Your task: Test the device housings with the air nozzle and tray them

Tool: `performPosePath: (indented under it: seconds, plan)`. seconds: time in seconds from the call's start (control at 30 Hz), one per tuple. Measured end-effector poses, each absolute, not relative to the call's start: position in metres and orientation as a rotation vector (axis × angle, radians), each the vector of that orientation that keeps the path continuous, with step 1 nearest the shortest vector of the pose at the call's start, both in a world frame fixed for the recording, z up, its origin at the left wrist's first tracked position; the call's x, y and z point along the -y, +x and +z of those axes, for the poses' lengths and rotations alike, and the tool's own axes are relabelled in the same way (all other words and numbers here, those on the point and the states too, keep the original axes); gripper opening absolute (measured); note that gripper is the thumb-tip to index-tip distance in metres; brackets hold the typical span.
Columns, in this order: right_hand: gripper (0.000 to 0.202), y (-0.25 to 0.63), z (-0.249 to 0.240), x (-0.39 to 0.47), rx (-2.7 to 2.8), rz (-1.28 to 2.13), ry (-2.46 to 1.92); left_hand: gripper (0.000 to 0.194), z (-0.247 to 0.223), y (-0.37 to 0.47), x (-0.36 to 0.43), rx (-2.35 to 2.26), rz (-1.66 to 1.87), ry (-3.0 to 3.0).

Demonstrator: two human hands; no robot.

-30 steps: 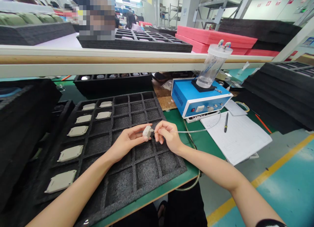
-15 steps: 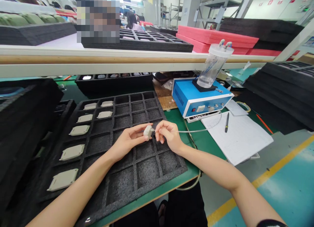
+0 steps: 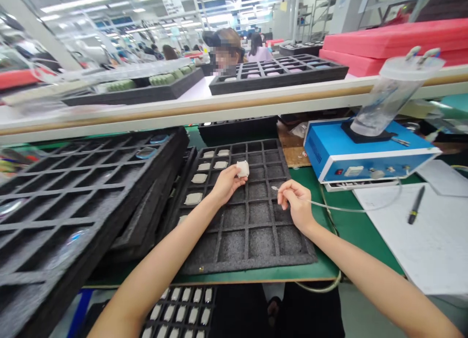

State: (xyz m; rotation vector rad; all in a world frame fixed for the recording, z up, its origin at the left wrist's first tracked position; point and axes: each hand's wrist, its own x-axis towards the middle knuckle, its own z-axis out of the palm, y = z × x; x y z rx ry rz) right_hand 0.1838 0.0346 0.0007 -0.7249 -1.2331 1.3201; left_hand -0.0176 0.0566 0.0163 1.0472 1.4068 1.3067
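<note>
My left hand (image 3: 227, 183) pinches a small beige plastic casing (image 3: 243, 169) above the black foam tray (image 3: 252, 268). Several similar casings, such as one pale casing (image 3: 193, 198), lie in the tray's left compartments. To the right, the fingers of my right hand (image 3: 297, 204) close around the end of a thin clear tube (image 3: 353, 210). Its small tip (image 3: 274, 188) points left and is apart from the casing. The tube curves back to the front of a blue machine (image 3: 373, 157), which carries a clear cylinder (image 3: 387, 96) with a lid.
Stacked black foam trays (image 3: 109, 191) rise on the left. A pen (image 3: 416, 205) lies on white paper (image 3: 383, 201) at the right. A shelf (image 3: 153, 114) crosses behind, bearing trays and red foam (image 3: 365, 40). Below the table edge sits another tray of pale parts (image 3: 181, 312). A person sits beyond.
The casing and tube tip, close together before, are now apart. My left hand has carried the casing up and left over the tray; my right hand still holds the tube. The view has turned left.
</note>
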Motion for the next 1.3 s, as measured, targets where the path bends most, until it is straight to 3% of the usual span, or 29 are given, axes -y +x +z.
performPosePath:
  seconds: [0.33,0.57,0.8,0.93,1.07,1.2,1.3]
  plan:
    - [0.008,0.184,0.000,-0.033,1.289,1.379,-0.690,0.028,0.017,-0.094,-0.084,-2.227,1.155,1.386]
    - [0.008,0.185,0.001,-0.031,1.324,1.368,-0.681,0.026,0.019,-0.102,-0.066,-2.269,0.687,1.650]
    - [0.006,0.187,-0.002,-0.033,1.339,1.320,-0.714,0.032,0.040,-0.054,-0.028,-2.412,0.537,1.758]
    - [0.005,0.187,-0.006,-0.036,1.342,1.318,-0.722,0.031,0.082,-0.006,0.065,-2.268,0.510,1.965]
    - [0.004,0.188,-0.010,-0.038,1.349,1.339,-0.760,0.024,0.158,0.010,0.171,-1.934,0.554,2.217]
    - [0.005,0.191,-0.015,-0.039,1.405,1.375,-0.811,0.023,0.213,-0.044,0.188,-2.651,0.676,2.175]
    - [0.010,0.193,-0.018,-0.041,1.439,1.395,-0.836,0.031,0.219,-0.120,0.145,-3.020,0.062,1.998]
